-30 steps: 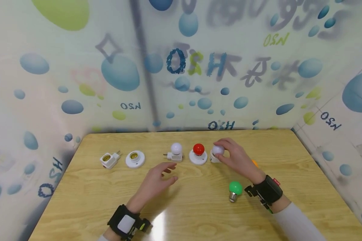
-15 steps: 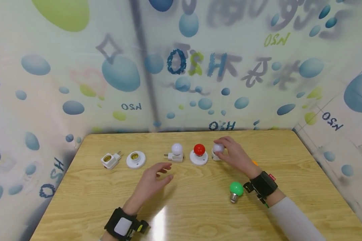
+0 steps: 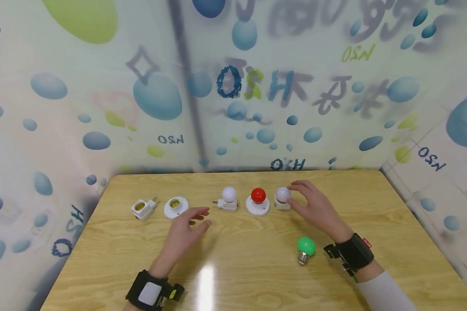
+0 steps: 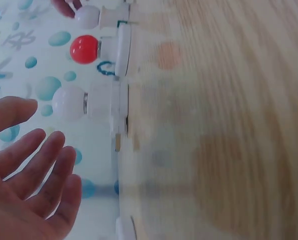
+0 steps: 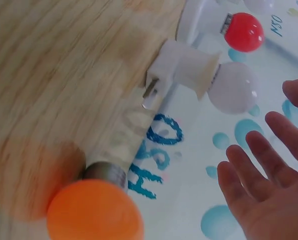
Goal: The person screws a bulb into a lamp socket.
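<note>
My right hand is beside a white bulb that stands upright in a white plug-in socket. Its fingers are spread, and the right wrist view shows a gap between them and the bulb. My left hand hovers over the wooden table with loosely bent fingers, holding nothing. It is nearest a round white lamp holder with no bulb in it. Between the hands, a red bulb sits in a round white base, and another white bulb stands in a plug-in socket.
A plug-in socket without a bulb lies at the far left. On the right, a green bulb lies on the table. An orange bulb shows in the right wrist view. A patterned wall rises behind the table.
My right hand has let go of the white bulb and drawn back a little to the right. The left hand has drifted left toward the round lamp holder.
</note>
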Tool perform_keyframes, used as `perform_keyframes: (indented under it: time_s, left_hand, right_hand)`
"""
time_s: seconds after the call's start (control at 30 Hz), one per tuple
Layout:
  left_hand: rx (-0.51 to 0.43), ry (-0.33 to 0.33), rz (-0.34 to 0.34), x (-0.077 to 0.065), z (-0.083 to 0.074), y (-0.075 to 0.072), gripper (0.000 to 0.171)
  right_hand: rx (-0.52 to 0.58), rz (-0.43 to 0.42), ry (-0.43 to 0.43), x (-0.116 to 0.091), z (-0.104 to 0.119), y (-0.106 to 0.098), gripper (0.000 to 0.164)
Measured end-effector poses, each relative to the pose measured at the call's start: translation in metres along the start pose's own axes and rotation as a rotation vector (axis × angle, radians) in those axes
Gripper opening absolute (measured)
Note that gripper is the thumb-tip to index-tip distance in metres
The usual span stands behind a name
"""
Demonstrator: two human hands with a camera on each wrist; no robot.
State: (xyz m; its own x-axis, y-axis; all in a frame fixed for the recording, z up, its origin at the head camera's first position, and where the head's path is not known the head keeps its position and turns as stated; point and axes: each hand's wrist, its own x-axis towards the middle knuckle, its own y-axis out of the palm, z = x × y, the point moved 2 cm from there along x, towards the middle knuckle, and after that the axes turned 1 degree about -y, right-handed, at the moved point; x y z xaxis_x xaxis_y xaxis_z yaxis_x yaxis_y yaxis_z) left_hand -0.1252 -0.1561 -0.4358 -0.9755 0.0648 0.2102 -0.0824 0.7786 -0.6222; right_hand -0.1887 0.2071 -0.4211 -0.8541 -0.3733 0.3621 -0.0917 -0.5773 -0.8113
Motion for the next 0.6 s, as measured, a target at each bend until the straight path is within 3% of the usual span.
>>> perform_keyframes:
  time_s: [0.17,0.27,0.4,0.6]
  left_hand:
    - [0.081,0.050,-0.127,0.010,0.009,-0.021,0.036]
    - [0.139,0.027,-0.160,0.018,0.019,-0.033,0.045]
    - [0.210,-0.049,-0.106,0.024,0.034,-0.042,0.062]
    - [0.294,-0.147,0.024,0.031,0.054,-0.040,0.079]
  right_hand:
    - [0.021,-0.037,0.013,-0.014,-0.001,-0.010,0.038]
    - [0.036,-0.061,0.002,-0.019,-0.001,-0.015,0.038]
    - [0.031,-0.068,-0.004,-0.024,-0.003,-0.018,0.040]
    - [0.026,-0.084,0.019,-0.031,-0.007,-0.022,0.041]
